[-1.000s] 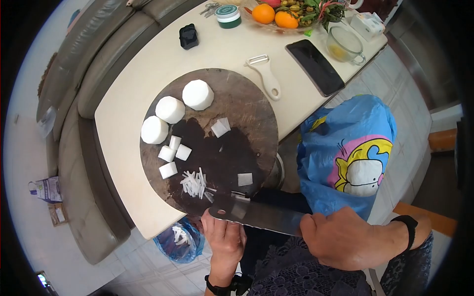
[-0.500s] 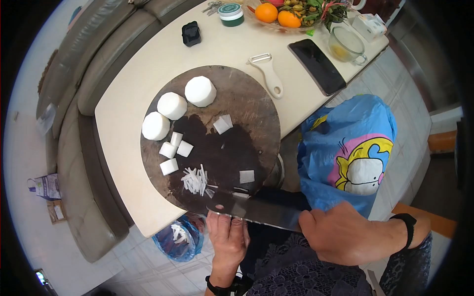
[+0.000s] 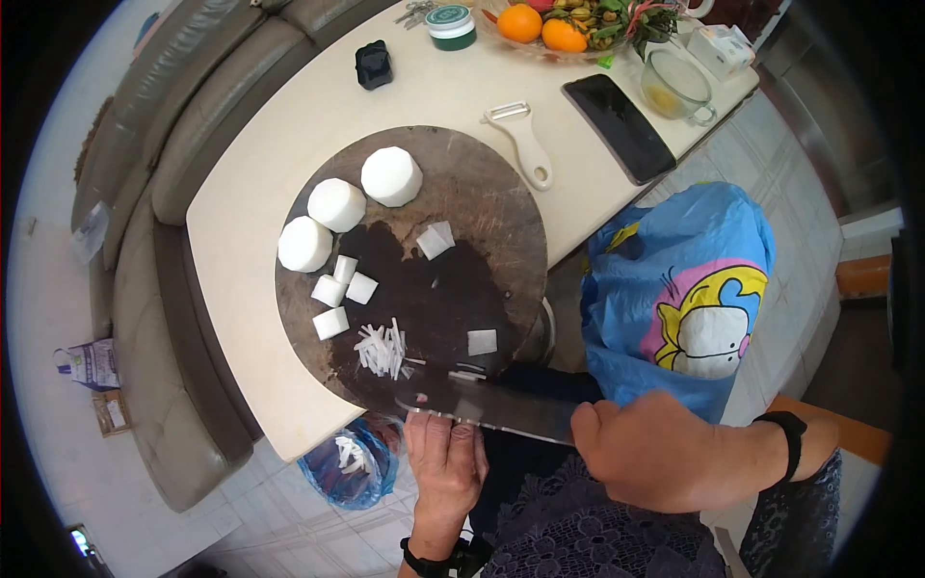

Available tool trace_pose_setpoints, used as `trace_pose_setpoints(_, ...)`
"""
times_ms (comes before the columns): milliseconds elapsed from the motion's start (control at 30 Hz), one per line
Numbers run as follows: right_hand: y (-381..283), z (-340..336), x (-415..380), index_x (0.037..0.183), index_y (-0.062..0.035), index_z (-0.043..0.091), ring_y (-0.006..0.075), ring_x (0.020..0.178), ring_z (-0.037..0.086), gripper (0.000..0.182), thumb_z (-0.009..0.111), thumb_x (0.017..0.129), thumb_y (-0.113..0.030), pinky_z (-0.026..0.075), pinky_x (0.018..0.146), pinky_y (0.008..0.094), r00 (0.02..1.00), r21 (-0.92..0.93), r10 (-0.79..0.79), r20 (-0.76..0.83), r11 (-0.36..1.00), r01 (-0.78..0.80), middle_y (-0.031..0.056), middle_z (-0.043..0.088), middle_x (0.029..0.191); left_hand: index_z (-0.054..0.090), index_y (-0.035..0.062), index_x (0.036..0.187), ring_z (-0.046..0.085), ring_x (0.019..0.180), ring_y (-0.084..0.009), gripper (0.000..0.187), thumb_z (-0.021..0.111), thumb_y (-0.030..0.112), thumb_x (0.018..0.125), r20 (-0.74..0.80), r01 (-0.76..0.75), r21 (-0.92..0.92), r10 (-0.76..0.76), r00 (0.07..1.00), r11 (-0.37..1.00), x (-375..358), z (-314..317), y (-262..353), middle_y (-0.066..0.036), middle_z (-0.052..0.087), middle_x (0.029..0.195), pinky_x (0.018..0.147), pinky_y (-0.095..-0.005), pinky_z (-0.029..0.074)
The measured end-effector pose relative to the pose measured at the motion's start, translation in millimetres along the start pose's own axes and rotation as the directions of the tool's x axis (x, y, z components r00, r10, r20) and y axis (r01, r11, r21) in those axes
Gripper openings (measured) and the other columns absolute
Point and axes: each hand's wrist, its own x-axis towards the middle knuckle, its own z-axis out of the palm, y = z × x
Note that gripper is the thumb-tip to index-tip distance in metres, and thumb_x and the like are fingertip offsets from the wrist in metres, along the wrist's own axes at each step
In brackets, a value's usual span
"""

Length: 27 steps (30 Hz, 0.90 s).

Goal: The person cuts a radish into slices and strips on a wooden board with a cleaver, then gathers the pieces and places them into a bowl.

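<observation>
My right hand grips the handle of a cleaver, whose blade lies across the near edge of a round wooden chopping board. Just below the blade's tip, my left hand has its fingers bent and pressed together; the blade hides the fingertips and whatever is under them. On the board lie a pile of thin white radish strips, a square radish slice, overlapping slices, several small blocks and three thick round radish chunks.
Beyond the board are a white peeler, a black phone, a glass cup, a green-and-white jar and a fruit bowl with oranges. A bag with white scraps sits below the table's corner.
The cleaver and my right hand have shifted slightly left and away from me. My left hand stays at the board's near edge.
</observation>
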Motion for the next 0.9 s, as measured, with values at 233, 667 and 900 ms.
trace_pose_setpoints(233,3,-11,-9,0.077,0.0076,0.054,0.0286,0.055,0.063,0.019,0.063,0.069,-0.007,0.046,0.041,0.0358,0.997,0.07,-0.005,0.083,0.998,0.0,0.0173,0.058,0.062,0.061,-0.0052,0.092,0.057,0.1,-0.0416,0.025,0.067,-0.008,0.068,-0.001,0.006,-0.023,-0.006,1.0,1.0,-2,1,-1,-0.021,0.058,0.102,0.087,-0.0553,0.044)
trace_pose_setpoints(667,9,1,-1,0.077,0.0079,0.053,0.031,0.054,0.063,0.019,0.063,0.068,-0.005,0.047,0.044,0.0391,0.999,0.09,-0.029,0.021,0.996,0.027,0.0184,0.058,0.061,0.063,-0.0046,0.092,0.058,0.094,-0.0401,0.023,0.067,-0.009,0.069,0.005,0.026,-0.011,-0.026,1.0,1.0,4,-5,-1,-0.02,0.059,0.102,0.082,-0.0517,0.046)
trace_pose_setpoints(900,15,-2,-13,0.084,0.003,0.052,0.0372,0.056,0.06,0.014,0.059,0.078,-0.008,0.045,0.05,0.045,0.991,0.291,0.12,-0.054,0.951,-0.1,0.0178,0.057,0.06,0.068,0.0029,0.099,0.054,0.094,-0.0317,0.031,0.075,-0.002,0.068,-0.024,0.058,-0.013,-0.058,0.998,0.998,39,-14,3,-0.013,0.057,0.102,0.083,-0.0415,0.043)
